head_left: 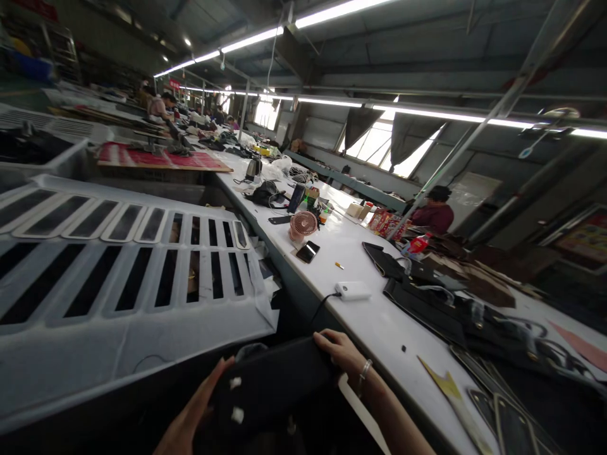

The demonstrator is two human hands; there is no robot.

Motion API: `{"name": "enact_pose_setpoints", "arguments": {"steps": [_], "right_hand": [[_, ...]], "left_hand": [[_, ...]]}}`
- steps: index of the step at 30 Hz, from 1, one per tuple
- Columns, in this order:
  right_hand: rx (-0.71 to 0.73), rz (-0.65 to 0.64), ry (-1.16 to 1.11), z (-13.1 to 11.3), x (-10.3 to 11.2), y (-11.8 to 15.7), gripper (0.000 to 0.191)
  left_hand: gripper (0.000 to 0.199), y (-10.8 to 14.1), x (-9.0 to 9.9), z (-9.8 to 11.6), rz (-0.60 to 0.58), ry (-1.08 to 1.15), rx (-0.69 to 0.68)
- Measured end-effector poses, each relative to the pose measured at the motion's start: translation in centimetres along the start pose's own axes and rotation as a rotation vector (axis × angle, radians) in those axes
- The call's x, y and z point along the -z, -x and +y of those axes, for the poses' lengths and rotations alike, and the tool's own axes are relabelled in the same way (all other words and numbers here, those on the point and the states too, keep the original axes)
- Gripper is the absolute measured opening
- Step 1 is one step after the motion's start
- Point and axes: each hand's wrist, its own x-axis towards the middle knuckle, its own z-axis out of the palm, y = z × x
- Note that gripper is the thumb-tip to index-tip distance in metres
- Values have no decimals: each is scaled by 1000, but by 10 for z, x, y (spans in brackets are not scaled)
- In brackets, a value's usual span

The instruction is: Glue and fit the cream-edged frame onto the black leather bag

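Note:
Low in the view, my two hands hold a black panel (pixel 279 379) with a smooth, dark face. Two small white bits (pixel 236 414) show near its left end. The fingers of my left hand (pixel 196 401) lie along the left edge, partly hidden by the panel. On the far right corner, my right hand (pixel 339 354) grips with the thumb and fingers; a bracelet (pixel 365 373) circles that wrist. Whether the panel is part of a bag I cannot tell. Its lower side is lost in shadow.
A white table (pixel 303 284) runs away on the right, bearing a white power bank (pixel 352 291), a phone (pixel 308 252), a pink fan (pixel 302 225) and black bags (pixel 427 309). A slotted whitish plastic crate (pixel 142 335) stands left. A person (pixel 432 215) is beyond the table.

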Motion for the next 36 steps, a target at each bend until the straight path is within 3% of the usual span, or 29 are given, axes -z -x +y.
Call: {"name": "enact_pose_setpoints", "arguments": {"steps": [3,6,8,10,12,15,17,19,23,27,32,36], "right_hand": [[-6,-16,-106,-11,-2,26,49],[40,-122,-244,-25,-24,64,44],[76,-216,-507,-31,-52,84,51],[133,-135,-722,-32,-84,96,67],[195,114,-722,-31,-109,101,69],[185,456,-538,-28,-122,103,78],[123,578,-397,-27,-120,105,82],[88,657,-290,-27,-117,106,80],[137,704,-272,-29,-115,102,73],[150,681,-327,-33,-116,96,67],[164,702,-388,-41,-115,94,55],[209,740,-405,-49,-114,94,40]], "left_hand": [[102,-38,25,26,10,-25,13],[89,-85,36,56,-90,136,-63],[86,-107,25,71,-269,320,-53],[74,-116,0,77,-399,394,-22],[63,-112,-30,76,-369,392,-3],[68,-93,-63,65,-336,382,-25],[82,-80,-72,58,-407,359,-38],[84,-70,-72,56,-436,254,-44],[75,-63,-67,63,-376,-69,-113],[69,-66,-67,74,-331,-243,-126],[60,-68,-72,83,-266,-244,-77],[56,-62,-78,77,-189,-154,-51]]}}
